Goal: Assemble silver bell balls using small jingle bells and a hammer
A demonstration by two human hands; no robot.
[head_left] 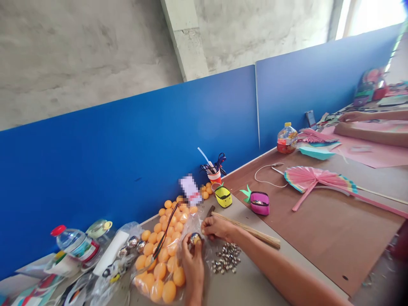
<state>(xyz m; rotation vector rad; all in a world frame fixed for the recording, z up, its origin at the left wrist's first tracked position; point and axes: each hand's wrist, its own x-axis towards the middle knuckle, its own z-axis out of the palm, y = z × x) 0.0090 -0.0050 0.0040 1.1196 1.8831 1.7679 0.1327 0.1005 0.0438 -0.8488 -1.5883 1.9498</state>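
My left hand [194, 265] is closed around a shiny silver ball [194, 238], with a yellowish patch showing near the thumb. Just to its right, the fingers of my right hand [218, 227] are pinched together. Whatever lies between those fingertips is too small to make out. Below my right wrist is a pile of small shiny metal pieces [227, 257] on the table. A bundle of thin tan sticks [255, 230] runs behind my right hand. Beside my left hand lies a clear plastic bag of orange balls [163, 255], crossed by a dark cord.
Small yellow [223, 197] and magenta [259, 203] pouches with green leaves stand farther back. A pink folded fan [314, 180] and drink bottle [287, 138] are to the right, near another person's arms [372, 134]. Bottles, plastic and a cup of tools [214, 176] line the blue partition [127, 157].
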